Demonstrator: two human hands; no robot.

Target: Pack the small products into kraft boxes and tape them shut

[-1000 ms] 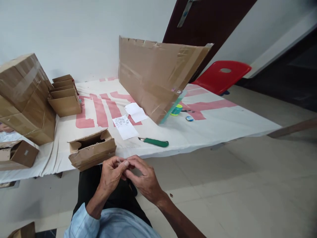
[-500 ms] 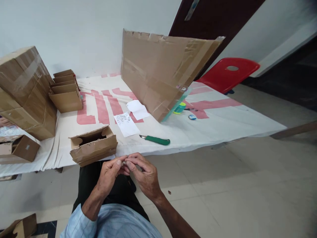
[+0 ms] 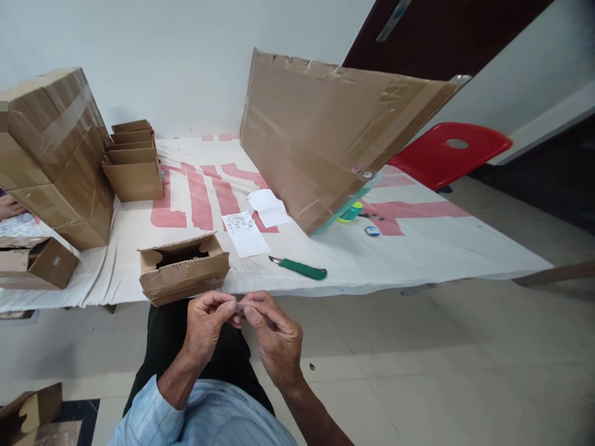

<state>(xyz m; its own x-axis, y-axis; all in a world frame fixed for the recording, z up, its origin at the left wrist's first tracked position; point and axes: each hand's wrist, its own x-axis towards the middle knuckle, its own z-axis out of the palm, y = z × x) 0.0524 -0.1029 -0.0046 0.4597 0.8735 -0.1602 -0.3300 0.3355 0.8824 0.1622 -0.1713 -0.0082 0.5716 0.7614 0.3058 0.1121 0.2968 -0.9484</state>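
Observation:
My left hand [image 3: 207, 324] and my right hand [image 3: 275, 337] meet over my lap, just below the table's front edge. Both are closed in a pinch, fingertips touching around something tiny that I cannot make out. Just above my left hand, a small open cardboard box [image 3: 184, 267] lies at the table edge, with small pieces inside. A green-handled knife [image 3: 300, 268] lies on the white cloth to the right of the box. Two paper slips [image 3: 246, 233] lie behind it.
A large flattened cardboard sheet [image 3: 334, 136] stands tilted on the table [image 3: 441, 248]. Taped cartons [image 3: 56, 155] and small open boxes [image 3: 132, 162] stand at left. A red plastic chair [image 3: 449, 152] is at the far right. Another person's hand [image 3: 9, 206] shows at the left edge.
The view has shifted a little to the right and up. My hands stay together in the same pinch, with small finger movements.

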